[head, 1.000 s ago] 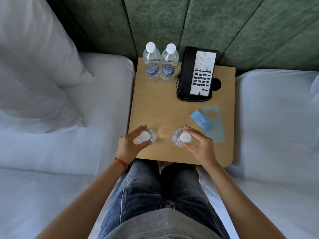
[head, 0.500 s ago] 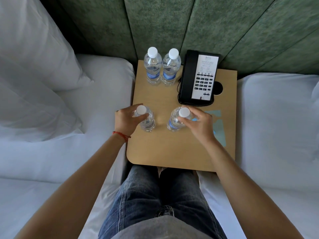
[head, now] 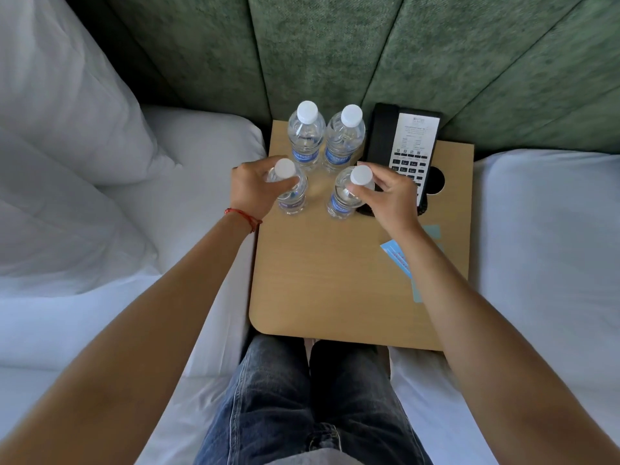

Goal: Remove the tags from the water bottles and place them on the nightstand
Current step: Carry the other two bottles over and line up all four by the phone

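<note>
You are near the end of this job, judging from how things lie. Take the phone (head: 404, 152) at the back of the tabletop (head: 322, 283) as your landmark. The tabletop is the nightstand's wooden top, wedged between two white beds (head: 100, 263) and backed by a green padded headboard (head: 335, 45).

Just left of the phone, at the back edge, two capped water bottles (head: 325, 142) stand upright side by side, touching or nearly so. No tag shows on either neck, so count those two as done.

In front of that pair, left of the phone's near end, stand the two bottles you are handling. Your left hand (head: 253, 193) is wrapped round the upper body of the left front bottle (head: 291, 191), fingers curled on it. Your right hand (head: 385, 199) holds the right front bottle (head: 347, 196) by its shoulder just under the white cap, with fingertips pinching it, and that hand covers the phone's near corner. Both bottles look upright, and their bases seem to be on or just above the wood; I cannot tell which. No tag shows on these either.

Near the tabletop's right edge, in front of the phone and partly under your right forearm, lie the pale blue tags (head: 396, 255), flat on the wood.

What is left, as far as I can judge: settle these two bottles in line with the back pair and let go.
</note>
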